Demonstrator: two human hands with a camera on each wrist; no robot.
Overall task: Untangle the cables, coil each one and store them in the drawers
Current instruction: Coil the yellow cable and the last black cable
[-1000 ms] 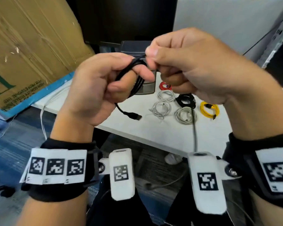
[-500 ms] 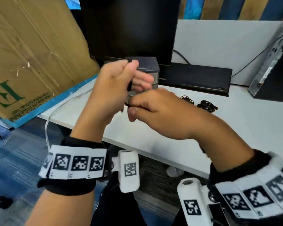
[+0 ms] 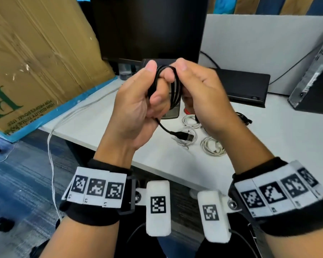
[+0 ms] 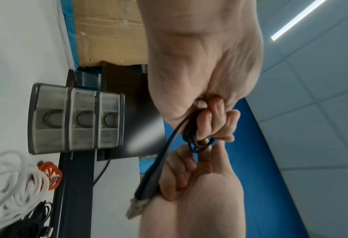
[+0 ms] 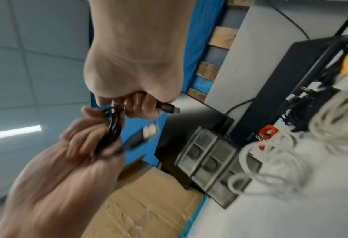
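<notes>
Black cable (image 3: 172,86), now wound into a small bundle, sits up in the air between both hands instead of stretched from hand to counter as a second ago. The left hand (image 3: 136,108) has its fingers curled through the loops; the right hand (image 3: 203,97) pinches the other side. One plug (image 3: 183,137) dangles. Coiling looks nearly done; the drawers (image 4: 75,119) stand shut on the counter (image 3: 268,138) beyond.

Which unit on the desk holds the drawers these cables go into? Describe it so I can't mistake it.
Start at the big dark monitor at the back of the white desk. Right in front of it stands a small grey drawer unit, partly hidden behind the hands in the head view. Unlike the flat black box beside it, it has three translucent fronts with U-shaped pulls.
</notes>
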